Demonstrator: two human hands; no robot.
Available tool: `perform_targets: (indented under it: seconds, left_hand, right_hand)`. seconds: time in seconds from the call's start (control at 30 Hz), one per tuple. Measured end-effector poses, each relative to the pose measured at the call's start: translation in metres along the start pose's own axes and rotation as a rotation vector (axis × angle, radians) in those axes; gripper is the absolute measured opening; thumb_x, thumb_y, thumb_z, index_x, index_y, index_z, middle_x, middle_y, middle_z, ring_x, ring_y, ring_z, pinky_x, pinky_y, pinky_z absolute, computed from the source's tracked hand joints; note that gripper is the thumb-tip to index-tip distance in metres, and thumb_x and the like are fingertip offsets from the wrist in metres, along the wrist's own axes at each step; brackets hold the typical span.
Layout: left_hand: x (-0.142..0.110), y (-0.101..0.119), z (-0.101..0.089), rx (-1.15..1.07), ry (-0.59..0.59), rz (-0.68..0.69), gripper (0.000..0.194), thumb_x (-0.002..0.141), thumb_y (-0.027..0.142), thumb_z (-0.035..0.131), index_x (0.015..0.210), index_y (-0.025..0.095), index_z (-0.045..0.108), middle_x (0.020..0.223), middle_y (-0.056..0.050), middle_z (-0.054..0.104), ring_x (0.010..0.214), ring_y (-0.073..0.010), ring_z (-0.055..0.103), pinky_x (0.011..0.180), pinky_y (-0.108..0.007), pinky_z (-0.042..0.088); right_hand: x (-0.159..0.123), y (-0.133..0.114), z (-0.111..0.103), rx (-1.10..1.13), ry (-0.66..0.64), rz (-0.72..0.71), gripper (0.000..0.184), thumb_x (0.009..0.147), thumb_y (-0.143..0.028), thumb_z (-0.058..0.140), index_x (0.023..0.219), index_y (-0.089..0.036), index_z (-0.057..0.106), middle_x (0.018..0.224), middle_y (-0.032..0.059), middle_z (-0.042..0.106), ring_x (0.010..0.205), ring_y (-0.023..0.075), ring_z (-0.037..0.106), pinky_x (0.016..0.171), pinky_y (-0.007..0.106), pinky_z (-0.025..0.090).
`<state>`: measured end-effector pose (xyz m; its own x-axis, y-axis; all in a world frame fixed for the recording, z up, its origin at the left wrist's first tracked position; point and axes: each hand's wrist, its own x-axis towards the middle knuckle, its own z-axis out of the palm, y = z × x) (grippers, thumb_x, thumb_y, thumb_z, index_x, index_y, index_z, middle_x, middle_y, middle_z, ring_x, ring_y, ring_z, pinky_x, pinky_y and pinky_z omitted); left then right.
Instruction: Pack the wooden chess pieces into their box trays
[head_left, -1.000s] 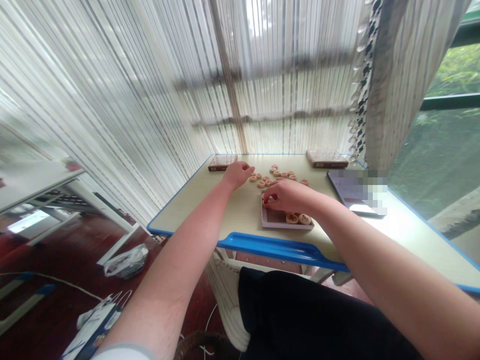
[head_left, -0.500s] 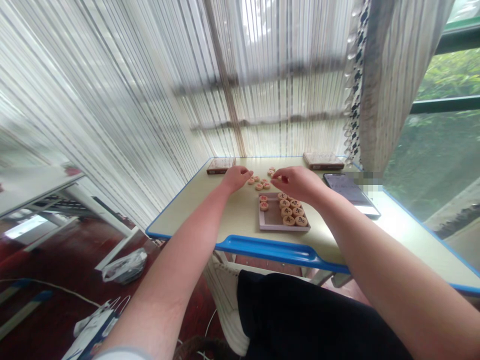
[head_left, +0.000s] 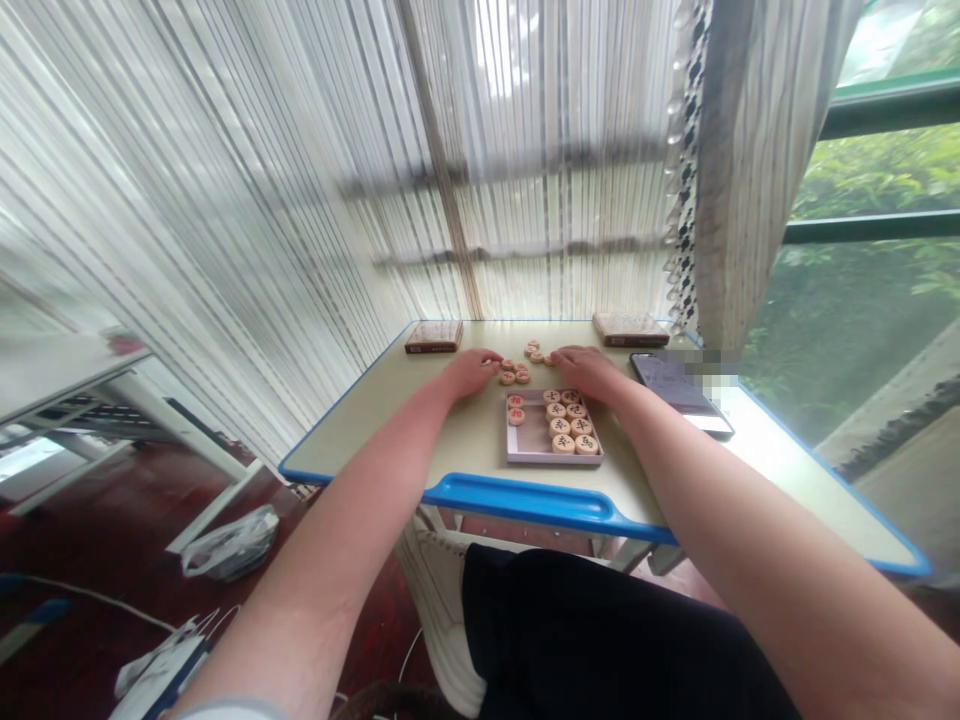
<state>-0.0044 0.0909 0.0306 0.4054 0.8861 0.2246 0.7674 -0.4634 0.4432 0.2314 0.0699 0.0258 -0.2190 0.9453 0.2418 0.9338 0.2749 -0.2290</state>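
My left hand point(head_left: 471, 373) rests low over the table beside a small group of red-marked xiangqi pieces point(head_left: 508, 378). Its fingers point right, slightly apart, and I see nothing held in them. On the other side, my right hand point(head_left: 589, 370) has its fingertips closed on a round xiangqi piece point(head_left: 549, 360); its palm side is hidden. Between and below the hands lies a shallow pinkish box point(head_left: 531, 436). Black-marked pieces point(head_left: 559, 426) fill its right side in two columns, and two red-marked pieces point(head_left: 516, 416) sit at its upper left.
More loose pieces point(head_left: 533, 348) lie farther back. Flat brown boxes stand at the back left point(head_left: 434, 336) and back right point(head_left: 631, 329). A dark phone point(head_left: 675, 388) lies on the right. The blue-edged table point(head_left: 360, 430) has a pen groove in front, and curtains point(head_left: 525, 200) hang behind.
My right hand has lowered to the table, its fingertips now at a loose piece behind the box. My left hand stays by the red-marked pieces. The view has shifted slightly.
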Motion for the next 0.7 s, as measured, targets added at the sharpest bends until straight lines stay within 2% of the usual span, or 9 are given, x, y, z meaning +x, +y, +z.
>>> perform_targets:
  seconds: [0.1,0.27,0.4,0.5,0.6,0.7]
  left_hand:
    - [0.001,0.0,-0.001,-0.032,-0.015,0.002,0.034,0.083,0.027,0.046,0.108,0.017,0.066,0.11,-0.006,0.067,0.103,-0.0191,0.06,0.094,-0.029,0.042]
    - [0.0,0.0,0.0,-0.015,-0.021,0.109,0.033,0.083,0.026,0.046,0.107,0.019,0.068,0.115,-0.005,0.065,0.109,-0.0194,0.057,0.099,-0.029,0.039]
    - [-0.003,0.002,-0.001,-0.03,-0.116,0.157,0.034,0.08,0.032,0.051,0.109,0.023,0.067,0.126,-0.003,0.058,0.115,-0.0184,0.054,0.102,-0.027,0.036]
    - [-0.005,0.002,-0.002,-0.02,-0.129,0.165,0.036,0.08,0.038,0.053,0.11,0.023,0.066,0.125,-0.003,0.059,0.113,-0.0194,0.055,0.1,-0.028,0.038]
    - [-0.003,-0.001,-0.001,0.04,-0.075,0.139,0.037,0.081,0.039,0.053,0.11,0.021,0.066,0.114,-0.006,0.065,0.104,-0.0209,0.059,0.094,-0.03,0.043]
    - [0.0,-0.007,-0.002,0.121,0.037,0.084,0.04,0.08,0.037,0.055,0.113,0.016,0.064,0.113,-0.01,0.066,0.105,-0.0227,0.059,0.094,-0.031,0.043]
  right_hand:
    - [0.004,-0.001,0.0,-0.049,-0.062,-0.042,0.044,0.094,-0.041,0.03,0.114,-0.017,0.062,0.119,0.0128,0.061,0.114,0.0232,0.051,0.094,0.034,0.036]
    - [0.008,0.002,0.001,-0.026,-0.004,-0.051,0.053,0.096,-0.038,0.018,0.105,-0.013,0.065,0.118,0.0158,0.061,0.113,0.0222,0.052,0.096,0.034,0.034]
    - [0.009,0.012,0.001,0.028,0.108,0.127,0.055,0.096,-0.035,0.016,0.109,-0.009,0.062,0.117,0.0185,0.061,0.11,0.0222,0.055,0.09,0.032,0.038]
    - [0.007,0.016,-0.004,0.019,0.105,0.262,0.047,0.093,-0.029,0.024,0.105,-0.008,0.064,0.109,0.0193,0.064,0.104,0.024,0.059,0.084,0.031,0.041]
    - [0.002,0.011,-0.014,-0.005,0.048,0.344,0.038,0.084,-0.025,0.041,0.112,-0.012,0.063,0.111,0.018,0.064,0.101,0.026,0.06,0.08,0.033,0.044]
    - [-0.007,0.003,-0.027,-0.118,-0.106,0.432,0.044,0.076,-0.03,0.055,0.118,-0.017,0.061,0.117,0.0182,0.061,0.101,0.0309,0.059,0.077,0.039,0.046]
